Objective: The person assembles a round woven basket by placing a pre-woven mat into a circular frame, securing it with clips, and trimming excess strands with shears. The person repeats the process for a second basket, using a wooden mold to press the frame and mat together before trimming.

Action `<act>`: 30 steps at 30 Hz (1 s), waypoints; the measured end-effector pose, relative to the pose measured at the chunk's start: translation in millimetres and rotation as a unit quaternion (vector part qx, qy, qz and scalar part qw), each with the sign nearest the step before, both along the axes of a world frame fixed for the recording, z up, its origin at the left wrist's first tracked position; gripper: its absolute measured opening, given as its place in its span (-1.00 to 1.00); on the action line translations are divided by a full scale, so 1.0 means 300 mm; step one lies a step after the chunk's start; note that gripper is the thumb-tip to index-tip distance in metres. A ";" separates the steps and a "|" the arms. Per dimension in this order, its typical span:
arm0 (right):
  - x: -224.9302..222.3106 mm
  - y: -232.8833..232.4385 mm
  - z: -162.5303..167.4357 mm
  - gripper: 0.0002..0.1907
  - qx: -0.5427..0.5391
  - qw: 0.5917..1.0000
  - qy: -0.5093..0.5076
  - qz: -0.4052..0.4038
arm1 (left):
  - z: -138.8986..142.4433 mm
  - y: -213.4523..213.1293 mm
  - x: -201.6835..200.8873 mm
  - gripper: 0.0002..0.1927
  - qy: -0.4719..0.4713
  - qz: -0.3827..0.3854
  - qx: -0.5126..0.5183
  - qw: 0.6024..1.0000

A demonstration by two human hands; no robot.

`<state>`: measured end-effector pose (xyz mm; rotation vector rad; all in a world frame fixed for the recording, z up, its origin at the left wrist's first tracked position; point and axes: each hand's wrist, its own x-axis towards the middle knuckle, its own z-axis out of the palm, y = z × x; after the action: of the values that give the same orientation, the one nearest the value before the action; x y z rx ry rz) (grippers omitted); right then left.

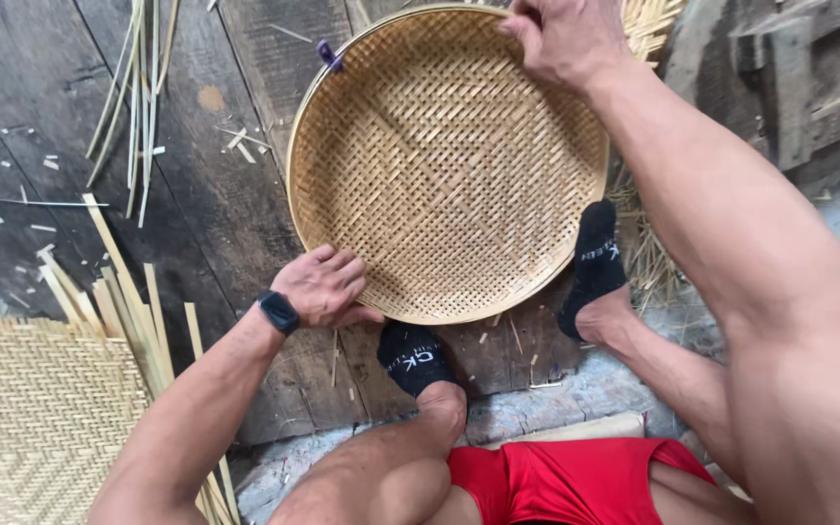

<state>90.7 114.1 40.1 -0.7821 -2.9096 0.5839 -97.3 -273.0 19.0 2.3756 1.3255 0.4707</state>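
Bare knees, hands (323,287) (561,34) gripping round woven bamboo tray (444,165)

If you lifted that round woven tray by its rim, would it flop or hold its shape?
The tray would probably hold its shape: a hoop rim binds the weave. It looks light for its size, being thin strips with gaps between. The left hand and right hand grip opposite edges, and it shows no sag.
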 end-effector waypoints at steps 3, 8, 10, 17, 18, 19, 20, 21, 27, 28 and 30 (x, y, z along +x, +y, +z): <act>0.132 -0.027 0.078 -0.72 0.129 0.987 -0.074 0.058 | 0.001 -0.003 0.007 -0.37 0.052 -0.001 -0.044 0.998; 0.167 -0.135 0.026 -0.82 0.014 0.951 -0.169 -0.257 | -0.009 0.002 0.010 -0.38 0.046 -0.003 -0.033 0.998; 0.168 -0.133 0.012 -0.82 0.012 0.945 -0.147 -0.293 | -0.003 0.006 0.009 -0.38 0.046 -0.013 -0.047 0.998; 0.277 -0.098 0.141 -0.72 -0.312 0.906 -0.067 -0.277 | 0.036 -0.032 0.080 -0.39 0.024 0.044 -0.010 0.999; 0.278 -0.099 0.156 -0.69 -0.343 0.898 -0.065 -0.268 | 0.035 -0.042 0.101 -0.38 0.026 0.046 -0.014 0.999; 0.269 -0.092 0.169 -0.70 -0.348 0.889 -0.081 -0.287 | 0.033 -0.051 0.117 -0.38 0.023 0.058 -0.013 0.998; 0.250 -0.080 0.177 -0.70 -0.352 0.880 -0.096 -0.304 | 0.030 -0.058 0.132 -0.39 0.021 0.071 -0.012 0.997; 0.227 -0.067 0.181 -0.71 -0.358 0.869 -0.113 -0.322 | 0.027 -0.064 0.139 -0.39 0.019 0.084 -0.012 0.996; 0.058 0.043 0.143 -0.73 -0.320 0.918 -0.118 -0.203 | 0.010 -0.070 0.134 -0.40 0.005 0.082 -0.021 0.996; 0.042 0.053 0.133 -0.74 -0.324 0.919 -0.116 -0.191 | 0.008 -0.069 0.132 -0.40 0.001 0.083 -0.020 0.996; 0.022 0.051 0.118 -0.75 -0.335 0.920 -0.114 -0.170 | 0.007 -0.068 0.131 -0.41 -0.009 0.084 -0.024 0.996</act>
<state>97.3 129.4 75.4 -1.4687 -2.6320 1.5663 -57.9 -293.4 21.0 2.2259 1.5182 0.5012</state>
